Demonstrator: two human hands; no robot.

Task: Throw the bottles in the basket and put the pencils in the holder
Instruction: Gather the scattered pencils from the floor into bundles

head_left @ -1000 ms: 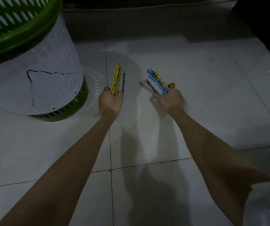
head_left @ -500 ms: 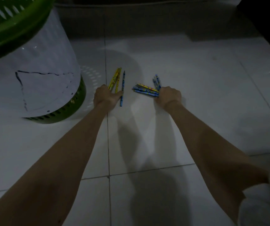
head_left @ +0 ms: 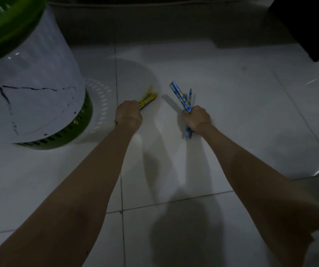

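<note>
My left hand is closed around a bunch of yellow pencils whose tips stick out to the upper right, low over the floor. My right hand grips a bunch of blue pencils; they poke up and to the left above the fist, and their other ends show below it. A tall green basket wrapped in white paper stands at the left, close to my left hand. No bottles and no pencil holder are in view.
The floor is pale glossy tile with grout lines. A dark wall base runs along the back. A dark block fills the upper right corner. The scene is dim, with my arms' shadows on the tiles.
Half a second ago the pencils lay spread on the floor under my fingers. Now both fists have closed around their bunches, and the blue ones are raised upright.
</note>
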